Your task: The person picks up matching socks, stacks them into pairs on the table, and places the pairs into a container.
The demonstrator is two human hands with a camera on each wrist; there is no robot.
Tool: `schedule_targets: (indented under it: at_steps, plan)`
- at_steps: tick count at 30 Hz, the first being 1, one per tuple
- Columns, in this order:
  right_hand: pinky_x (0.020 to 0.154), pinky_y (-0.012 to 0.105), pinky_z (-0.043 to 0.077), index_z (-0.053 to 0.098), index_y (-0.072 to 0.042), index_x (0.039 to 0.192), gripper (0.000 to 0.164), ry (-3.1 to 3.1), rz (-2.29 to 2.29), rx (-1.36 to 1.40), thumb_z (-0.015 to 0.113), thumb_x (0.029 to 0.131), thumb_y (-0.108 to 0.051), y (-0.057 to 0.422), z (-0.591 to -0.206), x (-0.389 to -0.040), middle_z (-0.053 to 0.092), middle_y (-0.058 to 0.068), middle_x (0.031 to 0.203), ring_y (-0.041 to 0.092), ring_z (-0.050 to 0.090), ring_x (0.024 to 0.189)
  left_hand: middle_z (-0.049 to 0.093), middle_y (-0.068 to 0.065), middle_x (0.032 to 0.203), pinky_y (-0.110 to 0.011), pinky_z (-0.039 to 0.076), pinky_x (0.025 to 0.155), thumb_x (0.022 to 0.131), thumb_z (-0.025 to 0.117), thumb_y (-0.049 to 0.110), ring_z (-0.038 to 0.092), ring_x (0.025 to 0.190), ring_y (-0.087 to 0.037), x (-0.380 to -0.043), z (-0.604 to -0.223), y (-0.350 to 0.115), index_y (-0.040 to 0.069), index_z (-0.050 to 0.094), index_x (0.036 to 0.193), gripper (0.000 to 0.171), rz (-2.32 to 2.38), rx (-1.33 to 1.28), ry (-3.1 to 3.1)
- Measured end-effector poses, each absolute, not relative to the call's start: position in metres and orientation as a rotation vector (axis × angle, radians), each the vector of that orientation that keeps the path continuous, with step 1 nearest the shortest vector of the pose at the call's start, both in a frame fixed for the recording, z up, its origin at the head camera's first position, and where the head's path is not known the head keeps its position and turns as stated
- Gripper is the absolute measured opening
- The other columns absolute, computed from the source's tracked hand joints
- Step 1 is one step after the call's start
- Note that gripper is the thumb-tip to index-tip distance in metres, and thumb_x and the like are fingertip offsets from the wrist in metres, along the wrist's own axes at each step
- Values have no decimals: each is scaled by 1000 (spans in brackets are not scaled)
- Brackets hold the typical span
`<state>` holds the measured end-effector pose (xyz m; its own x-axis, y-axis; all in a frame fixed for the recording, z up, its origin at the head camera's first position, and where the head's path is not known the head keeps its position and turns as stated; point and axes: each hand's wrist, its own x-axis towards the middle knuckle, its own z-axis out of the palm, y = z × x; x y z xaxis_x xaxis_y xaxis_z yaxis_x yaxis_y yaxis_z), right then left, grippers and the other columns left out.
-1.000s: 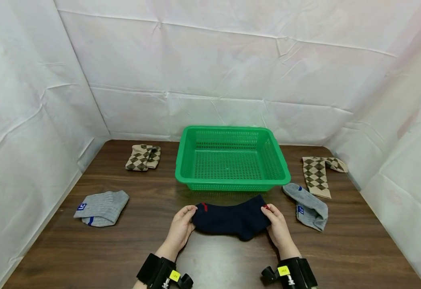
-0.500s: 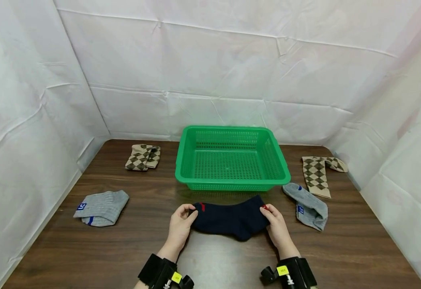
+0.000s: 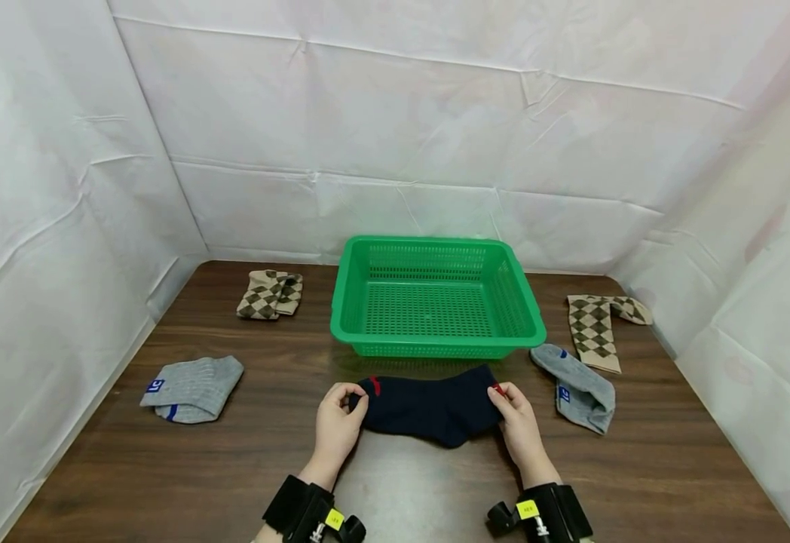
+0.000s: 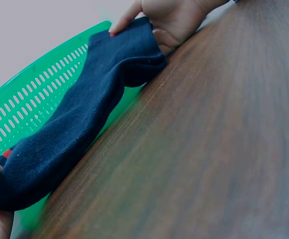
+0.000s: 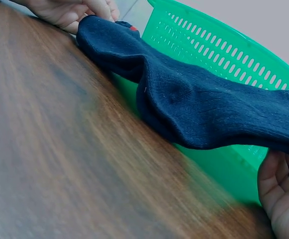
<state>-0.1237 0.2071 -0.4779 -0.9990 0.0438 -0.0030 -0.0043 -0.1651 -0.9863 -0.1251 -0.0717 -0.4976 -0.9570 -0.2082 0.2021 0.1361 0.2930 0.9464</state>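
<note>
Left hand (image 3: 336,434) pinches dark sock (image 3: 429,407) at left end, right hand (image 3: 522,430) at right end; hands apart, sock spanning between, just on near side of green basket (image 3: 436,343). Possibly two layers; dark knit hard to read. Best: light even tension, every layer pinched, heel untwisted.

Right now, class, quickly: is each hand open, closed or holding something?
Left hand: holding the toe end of the dark blue sock.
Right hand: holding the same sock's cuff end.
</note>
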Motion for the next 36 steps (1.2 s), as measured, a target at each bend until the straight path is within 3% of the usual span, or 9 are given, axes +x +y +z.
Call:
schedule_targets:
  at_steps: [7, 16, 22, 27, 32, 36]
  plan:
    - [64, 20, 45, 53, -17, 81, 18, -2018, 2327, -48, 51, 98, -13, 206, -481, -122, 53, -10, 73, 3, 53, 69, 59, -3, 86, -18, 34, 58, 83, 69, 0, 41, 69, -11, -122, -497, -72, 7, 66, 83, 8, -1687, 32, -2223]
    - [63, 21, 42, 53, -18, 80, 20, -2038, 2302, 5, 49, 98, -10, 207, -474, -114, 48, -10, 70, 4, 49, 67, 61, -5, 93, -18, 36, 58, 83, 68, -4, 44, 68, -7, -112, -478, -73, 10, 72, 84, 14, -1632, -58, -2197]
    - [68, 20, 40, 55, -19, 87, 18, -2081, 2255, 178, 49, 97, -6, 208, -458, -114, 48, -11, 72, 4, 49, 71, 59, -18, 94, -19, 36, 53, 80, 64, -14, 52, 78, -26, -107, -444, -72, 0, 73, 83, 16, -1516, -188, -2158]
    - [71, 19, 46, 60, -21, 96, 23, -2144, 2219, 332, 48, 96, -2, 212, -437, -122, 59, -12, 81, 2, 57, 77, 60, -15, 97, -22, 38, 54, 81, 64, -13, 54, 83, -24, -119, -428, -79, 3, 74, 86, 19, -1488, -272, -2123]
    - [68, 18, 42, 62, -26, 98, 34, -2128, 2156, 465, 48, 93, 5, 214, -406, -136, 55, -12, 83, 2, 52, 77, 60, -11, 99, -28, 44, 61, 83, 64, -10, 56, 90, -21, -137, -409, -88, 5, 74, 88, 19, -1408, -387, -2067]
    - [65, 22, 37, 58, -17, 102, 26, -2192, 1969, 553, 46, 95, 5, 216, -382, -152, 51, -11, 80, 3, 46, 73, 59, -13, 99, -29, 43, 61, 85, 62, -9, 56, 89, -22, -153, -391, -93, 3, 74, 88, 17, -1313, -460, -2041]
